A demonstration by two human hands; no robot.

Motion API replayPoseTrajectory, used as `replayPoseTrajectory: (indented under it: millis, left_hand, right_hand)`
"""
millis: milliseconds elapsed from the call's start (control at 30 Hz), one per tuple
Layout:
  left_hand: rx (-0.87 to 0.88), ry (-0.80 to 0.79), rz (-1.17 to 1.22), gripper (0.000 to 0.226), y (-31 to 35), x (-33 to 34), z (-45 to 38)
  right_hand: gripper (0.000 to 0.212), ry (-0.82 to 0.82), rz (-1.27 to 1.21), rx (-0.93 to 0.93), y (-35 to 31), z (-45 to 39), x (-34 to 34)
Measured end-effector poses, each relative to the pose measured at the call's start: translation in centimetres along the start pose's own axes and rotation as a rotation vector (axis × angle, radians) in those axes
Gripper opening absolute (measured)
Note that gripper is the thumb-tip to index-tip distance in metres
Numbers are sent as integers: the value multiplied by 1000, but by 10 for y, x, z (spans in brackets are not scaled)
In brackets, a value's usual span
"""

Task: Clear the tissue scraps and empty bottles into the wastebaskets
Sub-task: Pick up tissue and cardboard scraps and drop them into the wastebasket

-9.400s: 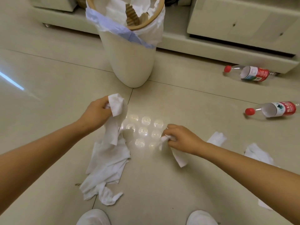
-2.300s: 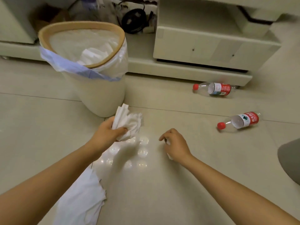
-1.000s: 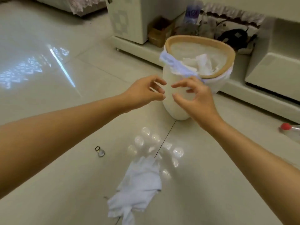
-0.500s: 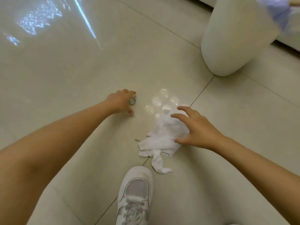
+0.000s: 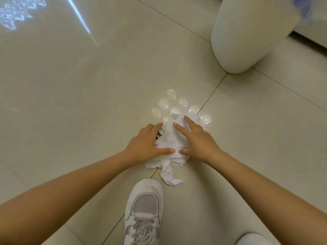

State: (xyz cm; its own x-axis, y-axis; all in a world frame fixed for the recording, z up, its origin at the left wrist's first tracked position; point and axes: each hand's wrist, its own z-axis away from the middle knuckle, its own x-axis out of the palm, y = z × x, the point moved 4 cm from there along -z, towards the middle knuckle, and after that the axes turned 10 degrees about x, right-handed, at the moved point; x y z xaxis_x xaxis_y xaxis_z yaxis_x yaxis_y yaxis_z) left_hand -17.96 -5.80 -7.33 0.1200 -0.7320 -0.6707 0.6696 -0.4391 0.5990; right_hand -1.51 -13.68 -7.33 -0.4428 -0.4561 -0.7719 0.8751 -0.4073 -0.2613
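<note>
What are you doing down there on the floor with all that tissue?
A person is bending over a pile of white tissue scraps on the tiled floor. The left hand and right hand press on it from either side, fingers mostly straight, as if gathering it up. A small shiny object peeks out under the left fingers. The white wastebasket stands nearby, beyond the pile. A white sneaker is planted just below the pile.
</note>
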Motion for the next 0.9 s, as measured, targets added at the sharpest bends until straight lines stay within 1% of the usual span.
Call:
replayPoseTrajectory:
  millis: [67, 100, 167, 233, 267, 333, 433, 500, 600, 667, 733, 833, 900]
  left_hand:
    - [31, -10, -89, 122, 9, 17, 8]
    - [69, -27, -175, 128, 11, 26, 10]
    - [141, -61, -322, 130, 11, 43, 12]
    - [154, -72, -345, 122, 6, 51, 12]
    - [147, -71, -324, 114, 5, 53, 12]
    - [145, -70, -293, 92, 5, 54, 12]
    - [163, -18, -282, 56, 7, 51, 10]
    - [186, 22, -242, 42, 7, 44, 6]
    - [159, 68, -67, 33, 6, 29, -8]
    - [128, 115, 87, 30, 9, 15, -19]
    - [149, 157, 196, 27, 17, 0, -29]
    - [185, 182, 284, 24, 35, -24, -43]
    - [223, 207, 320, 21, 54, -45, -53]
  right_hand:
    - [89, 16, 74, 17, 1, -3, 2]
    - [87, 24, 108, 21, 2, -4, 3]
    - [80, 40, 141, 20, 3, -6, 3]
    - [67, 50, 121, 20, 3, -7, 2]
    - [59, 51, 104, 21, 3, -6, 1]
    - [46, 45, 76, 22, 4, -4, 1]
    - [37, 35, 43, 34, 7, -1, 3]
    - [31, 27, 22, 49, 9, 0, 4]
    - [23, 67, -121, 110, 14, 2, -3]
    - [21, 104, -289, 147, 18, 5, -15]
    - [17, 124, -468, 174, 21, 8, -29]
    - [13, 182, -642, 188, 28, 13, -59]
    - [12, 257, -718, 176, 34, 19, -86]
